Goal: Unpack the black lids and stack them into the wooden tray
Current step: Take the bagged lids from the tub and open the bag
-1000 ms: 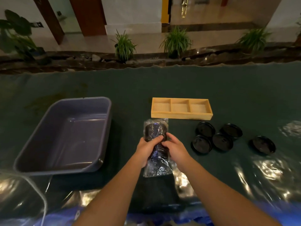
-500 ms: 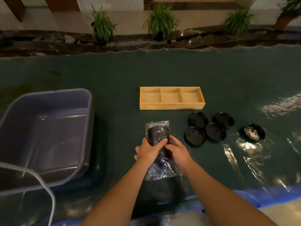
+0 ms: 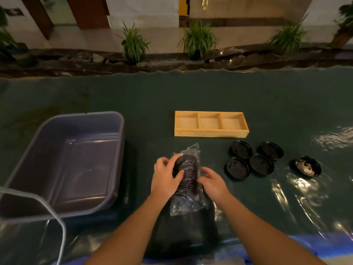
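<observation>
Since half a second ago my left hand (image 3: 165, 179) has slid further up the plastic sleeve of black lids (image 3: 188, 180), fingers now curled over its far end. On my left sits the grey tub (image 3: 65, 161). My right hand (image 3: 213, 183) presses the sleeve's other side, fingers loosely spread. Beyond stands the wooden tray (image 3: 211, 133), compartments bare; five loose lids (image 3: 250, 161) lie to its right.

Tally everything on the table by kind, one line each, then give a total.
Loose black lids: 5
Plastic-wrapped sleeve of lids: 1
Wooden tray: 1
Grey plastic tub: 1
Total: 8
</observation>
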The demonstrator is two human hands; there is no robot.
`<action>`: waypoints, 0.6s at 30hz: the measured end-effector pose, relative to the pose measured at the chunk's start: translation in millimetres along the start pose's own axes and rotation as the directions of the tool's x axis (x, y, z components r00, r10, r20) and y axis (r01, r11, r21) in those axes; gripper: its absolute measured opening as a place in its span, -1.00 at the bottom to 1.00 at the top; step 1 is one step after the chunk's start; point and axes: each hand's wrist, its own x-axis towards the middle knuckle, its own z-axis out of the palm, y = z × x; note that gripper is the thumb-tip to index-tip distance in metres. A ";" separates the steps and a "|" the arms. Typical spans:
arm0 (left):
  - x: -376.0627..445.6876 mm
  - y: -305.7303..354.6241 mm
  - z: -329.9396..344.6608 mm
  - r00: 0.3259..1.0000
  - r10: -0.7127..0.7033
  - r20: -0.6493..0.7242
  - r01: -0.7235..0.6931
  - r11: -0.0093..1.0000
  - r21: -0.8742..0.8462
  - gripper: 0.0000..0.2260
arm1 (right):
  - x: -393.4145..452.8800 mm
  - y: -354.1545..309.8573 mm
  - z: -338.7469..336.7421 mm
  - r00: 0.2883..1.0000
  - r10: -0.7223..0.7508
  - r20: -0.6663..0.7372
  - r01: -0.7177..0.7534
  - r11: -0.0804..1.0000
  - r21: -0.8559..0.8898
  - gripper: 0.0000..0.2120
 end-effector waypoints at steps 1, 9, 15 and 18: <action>-0.7 -2.1 -1.8 0.999 0.040 -0.005 -0.040 0.999 0.016 -0.52 | -0.3 0.5 1.2 1.000 -0.013 -0.003 0.013 0.999 -0.049 -0.68; -9.0 -2.9 -12.1 0.988 -0.136 0.078 0.144 0.985 -0.098 -0.72 | -6.5 6.1 15.0 0.999 -0.030 0.021 0.034 0.979 -0.199 -0.65; -6.8 -8.3 -19.0 0.939 -0.315 0.141 0.330 0.938 -0.104 -0.35 | -9.4 15.0 20.4 1.000 -0.008 0.021 0.014 0.960 -0.279 -0.57; -4.6 -20.8 -22.7 0.921 -0.349 0.173 0.373 0.918 -0.135 -0.39 | -6.8 17.7 22.2 1.000 0.011 -0.013 -0.014 0.965 -0.262 -0.55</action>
